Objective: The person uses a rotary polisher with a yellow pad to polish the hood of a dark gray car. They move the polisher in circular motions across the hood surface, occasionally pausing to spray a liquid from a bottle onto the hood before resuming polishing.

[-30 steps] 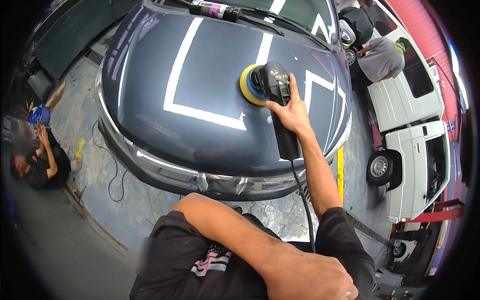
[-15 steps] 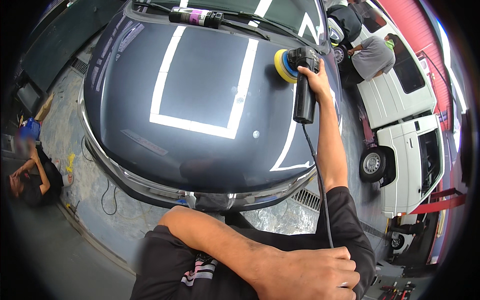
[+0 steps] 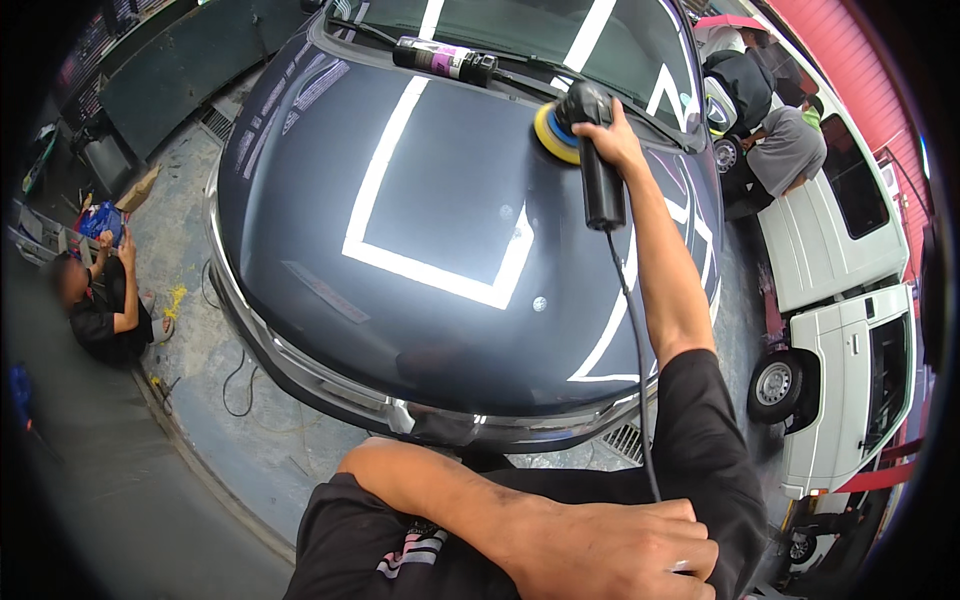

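My right hand (image 3: 610, 140) is wrapped round a black electric polisher (image 3: 603, 185). The polisher's yellow foam pad (image 3: 555, 135), with a blue backing, is tilted against the dark grey car bonnet (image 3: 440, 180), near its windscreen end. From the handle a black power cord (image 3: 637, 350) runs down along my right arm. My left forearm crosses low in front of me. My left hand (image 3: 620, 550), wearing a ring, is closed where the cord passes beneath its fingers; the palm side is hidden. Pale round spots (image 3: 539, 304) mark the bonnet's right half, among bright light reflections.
A black bottle (image 3: 445, 60) with a pink and white label lies at the windscreen's base, by the wipers. White vehicles (image 3: 850, 370) stand on the right, with people crouching by a wheel (image 3: 727, 153). At left, a seated person (image 3: 105, 300) has both hands raised near a blue object.
My right hand has moved the polisher leftward across the bonnet and slightly toward the windscreen. The view has shifted, so the car appears farther right and lower. My left hand keeps its pose.
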Action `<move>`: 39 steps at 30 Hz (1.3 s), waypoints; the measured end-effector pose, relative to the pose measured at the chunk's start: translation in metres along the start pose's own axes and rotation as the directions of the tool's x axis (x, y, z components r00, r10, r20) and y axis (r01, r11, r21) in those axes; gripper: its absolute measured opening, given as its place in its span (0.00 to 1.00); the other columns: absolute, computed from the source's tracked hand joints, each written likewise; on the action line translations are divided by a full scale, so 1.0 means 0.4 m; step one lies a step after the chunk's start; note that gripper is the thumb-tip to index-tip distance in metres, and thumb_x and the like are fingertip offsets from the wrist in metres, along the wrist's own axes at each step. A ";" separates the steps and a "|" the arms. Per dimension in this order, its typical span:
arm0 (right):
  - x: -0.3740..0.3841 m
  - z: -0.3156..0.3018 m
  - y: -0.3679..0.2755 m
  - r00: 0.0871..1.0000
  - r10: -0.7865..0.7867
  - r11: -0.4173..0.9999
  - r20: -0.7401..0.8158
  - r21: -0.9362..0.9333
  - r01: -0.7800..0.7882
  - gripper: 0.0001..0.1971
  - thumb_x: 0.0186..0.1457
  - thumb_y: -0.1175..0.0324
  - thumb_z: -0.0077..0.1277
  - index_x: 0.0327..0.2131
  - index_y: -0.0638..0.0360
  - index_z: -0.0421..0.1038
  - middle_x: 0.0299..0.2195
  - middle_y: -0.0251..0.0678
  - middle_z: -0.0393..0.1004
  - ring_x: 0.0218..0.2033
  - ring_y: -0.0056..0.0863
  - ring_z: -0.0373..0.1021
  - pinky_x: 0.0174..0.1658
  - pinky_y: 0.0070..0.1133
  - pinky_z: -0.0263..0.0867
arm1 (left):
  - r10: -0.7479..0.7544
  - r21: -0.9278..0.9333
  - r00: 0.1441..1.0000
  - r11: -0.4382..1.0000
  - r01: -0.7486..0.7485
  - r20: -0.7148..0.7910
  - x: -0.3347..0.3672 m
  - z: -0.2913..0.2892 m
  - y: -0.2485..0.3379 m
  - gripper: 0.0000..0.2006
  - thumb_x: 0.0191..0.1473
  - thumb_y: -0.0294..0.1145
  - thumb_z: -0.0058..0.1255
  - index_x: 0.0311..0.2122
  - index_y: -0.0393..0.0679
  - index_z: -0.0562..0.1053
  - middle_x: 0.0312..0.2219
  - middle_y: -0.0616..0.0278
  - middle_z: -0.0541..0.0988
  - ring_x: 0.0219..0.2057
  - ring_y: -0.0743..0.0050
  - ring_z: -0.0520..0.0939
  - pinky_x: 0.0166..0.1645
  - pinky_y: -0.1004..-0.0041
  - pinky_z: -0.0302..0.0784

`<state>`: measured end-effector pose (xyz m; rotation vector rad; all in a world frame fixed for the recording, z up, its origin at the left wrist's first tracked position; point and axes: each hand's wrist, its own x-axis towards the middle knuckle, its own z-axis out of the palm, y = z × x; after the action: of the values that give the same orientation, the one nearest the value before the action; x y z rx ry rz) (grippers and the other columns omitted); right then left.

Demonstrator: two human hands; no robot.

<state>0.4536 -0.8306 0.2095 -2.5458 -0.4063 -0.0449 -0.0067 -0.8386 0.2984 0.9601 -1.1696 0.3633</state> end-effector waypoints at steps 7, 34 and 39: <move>-0.006 0.160 -0.186 0.995 -0.056 0.998 0.079 -0.014 0.057 0.63 0.42 0.48 0.68 0.76 0.48 0.37 0.62 0.58 0.69 0.63 0.51 0.68 0.66 0.32 0.64 | 0.085 0.105 0.995 0.991 -0.081 -0.041 -0.045 -0.027 0.028 0.19 0.59 0.41 0.56 0.49 0.38 0.78 0.38 0.57 0.78 0.37 0.61 0.79 0.46 0.63 0.68; -0.743 -0.232 0.508 0.999 0.038 0.961 -0.013 0.276 -0.033 0.55 0.47 0.57 0.68 0.75 0.45 0.46 0.54 0.54 0.77 0.53 0.42 0.77 0.58 0.29 0.69 | -0.070 -0.267 0.995 0.960 0.088 0.075 0.055 0.339 -0.170 0.09 0.57 0.33 0.59 0.42 0.43 0.81 0.30 0.61 0.77 0.32 0.59 0.79 0.36 0.61 0.72; -0.866 -0.233 0.371 0.996 -0.056 0.964 0.063 0.265 0.038 0.57 0.48 0.59 0.68 0.75 0.44 0.40 0.54 0.55 0.77 0.56 0.53 0.75 0.61 0.36 0.68 | -0.114 -0.224 0.987 0.965 0.138 0.117 0.027 0.298 -0.135 0.11 0.58 0.38 0.61 0.43 0.45 0.82 0.34 0.61 0.79 0.35 0.57 0.79 0.40 0.59 0.74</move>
<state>0.1721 -1.0950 0.1707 -2.2797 -0.4675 0.0769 -0.0379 -0.9662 0.2921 0.8511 -1.2083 0.0728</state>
